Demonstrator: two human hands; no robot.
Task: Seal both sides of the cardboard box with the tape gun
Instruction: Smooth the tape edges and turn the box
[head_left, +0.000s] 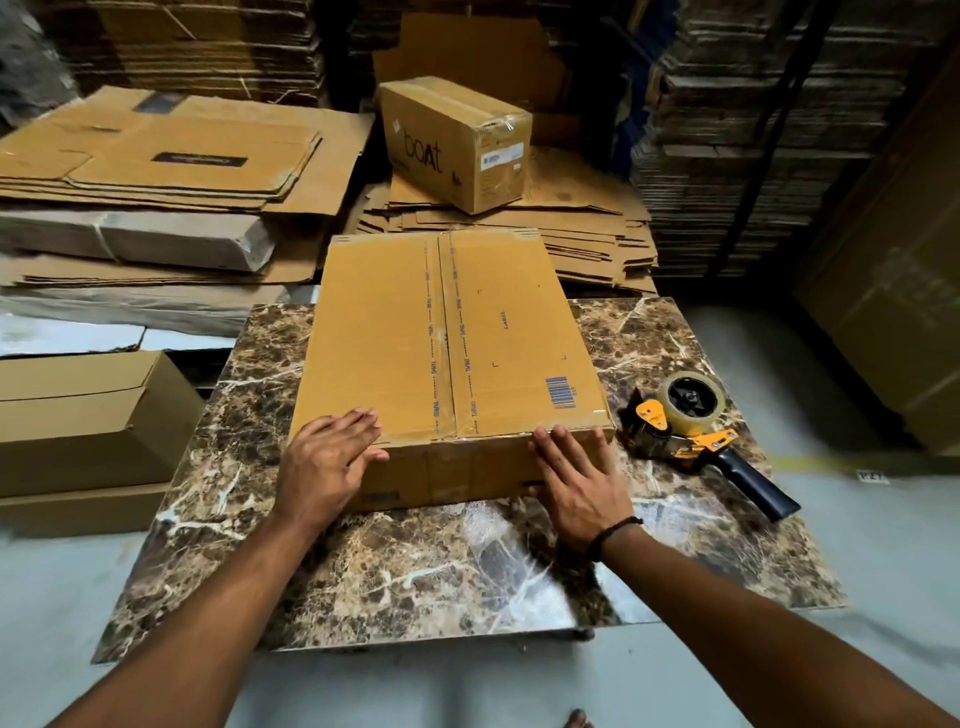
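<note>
A flat brown cardboard box (384, 332) lies on a marble-patterned table (415, 561), flaps closed, with clear tape along its centre seam. My left hand (324, 457) rests with straight fingers on the box's near left corner. With flat fingers, my right hand (576, 478) presses the near side face toward its right end. The tape gun (691, 421), yellow and black with a dark handle and a roll of clear tape, lies on the table right of the box, untouched.
Flattened cartons (171, 150) are stacked behind and to the left. A sealed "boat" box (457, 140) sits on a pile behind the table. An assembled carton (78, 415) stands at the left. Tall cardboard stacks (753, 130) rise at the right. Grey floor surrounds the table.
</note>
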